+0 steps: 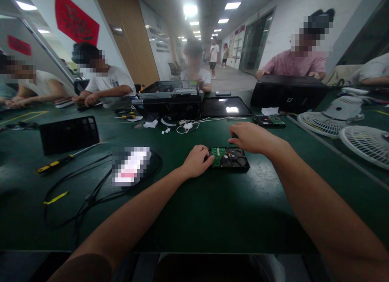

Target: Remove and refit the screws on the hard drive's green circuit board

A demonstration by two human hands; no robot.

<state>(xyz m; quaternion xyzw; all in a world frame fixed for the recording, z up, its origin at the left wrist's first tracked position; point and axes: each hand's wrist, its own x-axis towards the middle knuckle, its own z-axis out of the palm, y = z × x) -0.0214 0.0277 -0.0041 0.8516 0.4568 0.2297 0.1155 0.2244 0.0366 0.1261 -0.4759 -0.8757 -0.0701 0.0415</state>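
Observation:
A hard drive (232, 157) lies flat on the green table, its green circuit board and dark round motor hub facing up. My left hand (197, 161) grips its left end, thumb on the near side and fingers curled over the far side. Above the drive's far right edge hovers my right hand (247, 137), its fingers bent in and closed. Something small and dark shows at those fingers, too little of it to name.
Ahead stand an open computer case (170, 105), a flat dark panel (226, 106) and a second drive (269, 121). A phone (131, 166), cables (89, 199) and a yellow-handled screwdriver (56, 165) lie left. White fan parts (338, 110) are at right. Several people sit around the table.

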